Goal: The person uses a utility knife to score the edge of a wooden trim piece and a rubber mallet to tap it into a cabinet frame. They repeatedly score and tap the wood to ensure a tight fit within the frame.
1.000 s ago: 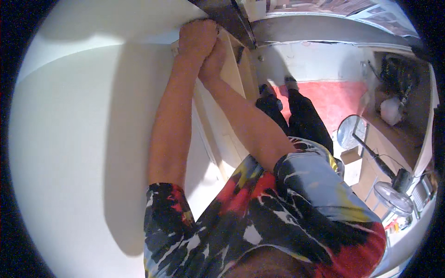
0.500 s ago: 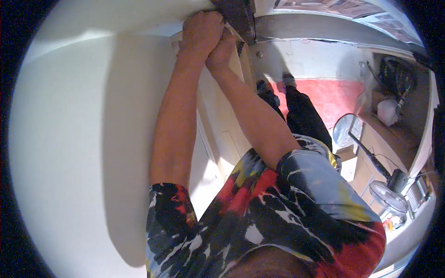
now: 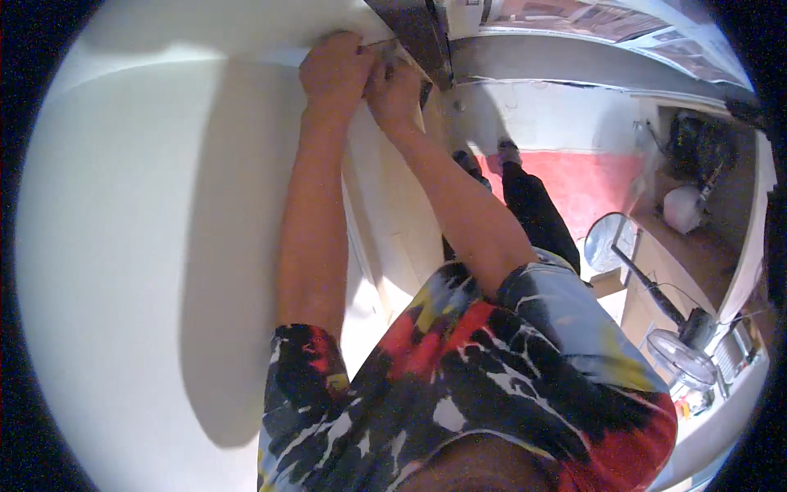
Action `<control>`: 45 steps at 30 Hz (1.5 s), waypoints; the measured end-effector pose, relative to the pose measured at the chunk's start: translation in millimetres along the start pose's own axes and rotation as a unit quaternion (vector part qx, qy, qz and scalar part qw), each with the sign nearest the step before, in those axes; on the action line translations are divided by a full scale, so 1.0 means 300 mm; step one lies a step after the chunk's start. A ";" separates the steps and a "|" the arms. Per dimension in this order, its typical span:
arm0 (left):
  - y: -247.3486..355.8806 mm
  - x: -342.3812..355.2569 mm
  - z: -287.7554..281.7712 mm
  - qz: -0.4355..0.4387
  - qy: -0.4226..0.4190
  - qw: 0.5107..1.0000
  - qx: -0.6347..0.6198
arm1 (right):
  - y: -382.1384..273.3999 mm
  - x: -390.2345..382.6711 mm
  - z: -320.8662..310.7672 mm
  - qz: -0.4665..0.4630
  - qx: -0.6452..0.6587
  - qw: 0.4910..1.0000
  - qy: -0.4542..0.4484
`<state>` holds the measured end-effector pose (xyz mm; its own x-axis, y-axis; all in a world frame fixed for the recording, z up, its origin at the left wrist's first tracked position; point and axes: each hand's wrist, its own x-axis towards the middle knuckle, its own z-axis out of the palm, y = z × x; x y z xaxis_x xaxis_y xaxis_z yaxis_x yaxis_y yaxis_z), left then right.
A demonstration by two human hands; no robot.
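Both my arms reach up to the far end of a pale wooden ledge (image 3: 385, 189) beside the white wall (image 3: 123, 230). My left hand (image 3: 334, 70) is closed, its fingers curled away from view close to the wall. Just to its right, my right hand (image 3: 396, 92) is also closed, with its fingertips near the left hand's. Whatever lies between or under the fingers is hidden or too small to make out. A dark upright post (image 3: 418, 37) stands right behind the hands.
Below to the right, a red mat (image 3: 582, 184) lies on the floor near my feet. A standing fan (image 3: 682, 359), a round mirror-like disc (image 3: 611, 236) and an open cabinet (image 3: 697, 238) holding a white bundle (image 3: 683, 209) and dark items are on the right.
My hands, earlier overlapping with the left over the right, have drawn slightly apart and now sit side by side. The left has shifted a little left and nearer.
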<state>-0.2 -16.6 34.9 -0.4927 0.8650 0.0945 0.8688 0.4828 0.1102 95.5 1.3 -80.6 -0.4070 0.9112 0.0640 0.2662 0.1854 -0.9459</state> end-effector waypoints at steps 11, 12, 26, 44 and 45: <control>0.210 -0.748 0.118 -0.069 -0.414 0.894 -0.155 | 0.098 -0.283 -0.730 0.047 -0.114 0.981 -0.151; 0.226 -0.749 0.116 -0.075 -0.350 0.920 -0.160 | 0.207 -0.279 -0.825 0.065 -0.129 0.976 -0.162; 0.242 -0.158 0.213 -0.155 -0.022 0.964 -0.214 | 0.107 -0.070 -1.045 0.079 -0.220 0.941 -0.244; 0.314 -0.228 0.264 -0.274 0.150 0.837 -0.449 | 0.314 0.494 -1.256 -0.101 -0.343 0.818 -0.452; 0.320 -0.238 0.260 -0.320 0.159 0.828 -0.433 | 0.318 0.514 -1.259 -0.081 -0.360 0.807 -0.460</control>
<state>122.1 -21.3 -38.6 -0.9457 0.3246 -0.0164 0.1320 0.4297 0.8933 388.1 298.5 -41.0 -0.8761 0.2554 -0.4090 0.4487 0.7425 -0.4975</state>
